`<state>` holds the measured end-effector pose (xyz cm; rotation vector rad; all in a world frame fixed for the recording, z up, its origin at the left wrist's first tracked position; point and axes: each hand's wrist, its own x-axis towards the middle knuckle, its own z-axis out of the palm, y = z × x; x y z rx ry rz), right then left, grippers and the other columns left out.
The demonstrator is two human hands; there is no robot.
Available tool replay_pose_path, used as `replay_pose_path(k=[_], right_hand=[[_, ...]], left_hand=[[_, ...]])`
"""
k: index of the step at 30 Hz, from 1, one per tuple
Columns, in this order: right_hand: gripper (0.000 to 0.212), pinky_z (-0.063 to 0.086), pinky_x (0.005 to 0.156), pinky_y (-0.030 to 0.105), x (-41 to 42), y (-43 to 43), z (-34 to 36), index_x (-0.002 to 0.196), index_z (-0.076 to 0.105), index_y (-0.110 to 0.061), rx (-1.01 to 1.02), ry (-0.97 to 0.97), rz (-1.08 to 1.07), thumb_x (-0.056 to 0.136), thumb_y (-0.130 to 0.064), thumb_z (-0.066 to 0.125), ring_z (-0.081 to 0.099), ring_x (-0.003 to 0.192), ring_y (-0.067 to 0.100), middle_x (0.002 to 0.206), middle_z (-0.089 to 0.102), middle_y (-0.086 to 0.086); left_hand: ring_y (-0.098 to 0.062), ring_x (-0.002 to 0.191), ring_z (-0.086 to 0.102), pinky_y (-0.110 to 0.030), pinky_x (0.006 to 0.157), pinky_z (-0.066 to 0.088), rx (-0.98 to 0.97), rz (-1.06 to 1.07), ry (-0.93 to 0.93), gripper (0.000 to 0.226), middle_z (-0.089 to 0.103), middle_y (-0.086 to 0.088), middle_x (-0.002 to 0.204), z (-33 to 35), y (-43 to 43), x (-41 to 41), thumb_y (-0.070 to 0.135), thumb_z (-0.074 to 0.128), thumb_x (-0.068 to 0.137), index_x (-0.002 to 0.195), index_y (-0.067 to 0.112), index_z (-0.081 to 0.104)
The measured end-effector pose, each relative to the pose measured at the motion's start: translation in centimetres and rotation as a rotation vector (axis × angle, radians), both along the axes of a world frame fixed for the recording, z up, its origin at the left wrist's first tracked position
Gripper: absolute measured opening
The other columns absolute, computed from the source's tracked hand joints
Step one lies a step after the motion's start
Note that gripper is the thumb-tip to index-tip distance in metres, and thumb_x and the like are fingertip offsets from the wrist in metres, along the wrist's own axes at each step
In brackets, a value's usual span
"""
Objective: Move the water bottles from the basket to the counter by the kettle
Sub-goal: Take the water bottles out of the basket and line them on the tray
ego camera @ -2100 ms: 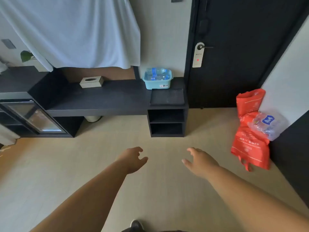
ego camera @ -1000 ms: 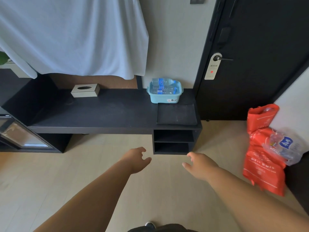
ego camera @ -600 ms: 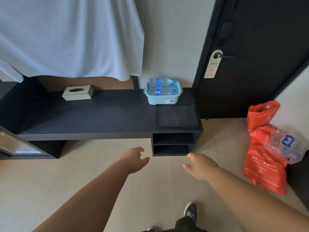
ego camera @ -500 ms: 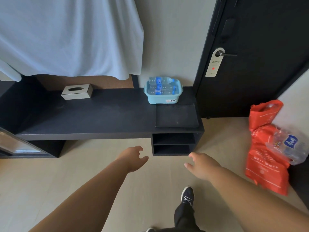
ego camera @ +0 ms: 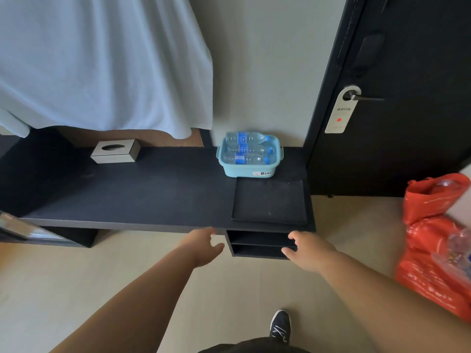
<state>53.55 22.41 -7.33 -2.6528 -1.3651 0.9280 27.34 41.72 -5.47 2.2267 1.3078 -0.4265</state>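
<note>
Bottles in basket at worktop rear right; tray in front; tissue box far left.

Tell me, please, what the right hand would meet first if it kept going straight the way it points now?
Probably the front edge of the dark counter, just below the black tray; the right hand is open and short of it, though depth is hard to judge.

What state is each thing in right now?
Left hand: open, empty.
Right hand: open, empty.
Basket: on counter, holding bottles.
Bottles: three lying flat, capped.
Tray: empty.
Door: closed, tag on handle.
Red bag: on floor, slumped.
</note>
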Motion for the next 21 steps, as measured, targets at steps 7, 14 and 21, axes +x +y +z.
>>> replay_pose_path(k=[7,14,21], right_hand=[[0.064,0.053,0.093,0.037,7.7,1.8,-1.6,0.15,0.044,-0.028,-0.057,0.016,-0.01,0.097,-0.064,0.048,0.06,0.121,0.021,0.142,0.057,-0.002],[0.066,0.052,0.088,0.034,10.9,4.5,-2.7,0.149,0.046,-0.028,-0.037,0.043,0.0,0.095,-0.066,0.049,0.062,0.115,0.019,0.136,0.059,-0.004],[0.066,0.051,0.089,0.034,12.4,7.7,-3.0,0.149,0.045,-0.03,-0.047,0.073,0.011,0.094,-0.066,0.048,0.061,0.116,0.018,0.137,0.058,-0.005]], left_hand=[[-0.024,0.123,0.064,-0.035,0.099,0.052,-0.004,0.035,0.066,0.064,0.064,0.002,0.141,-0.6,1.5,4.5,0.062,0.057,0.093,0.147,0.027,0.053],[-0.024,0.118,0.066,-0.037,0.099,0.055,-0.036,0.09,0.061,0.063,0.066,0.002,0.138,-0.5,3.3,7.6,0.06,0.058,0.09,0.143,0.027,0.056],[-0.021,0.127,0.064,-0.041,0.106,0.053,-0.039,0.064,0.044,0.068,0.064,0.005,0.144,-0.3,6.6,10.5,0.062,0.057,0.09,0.149,0.029,0.052]])
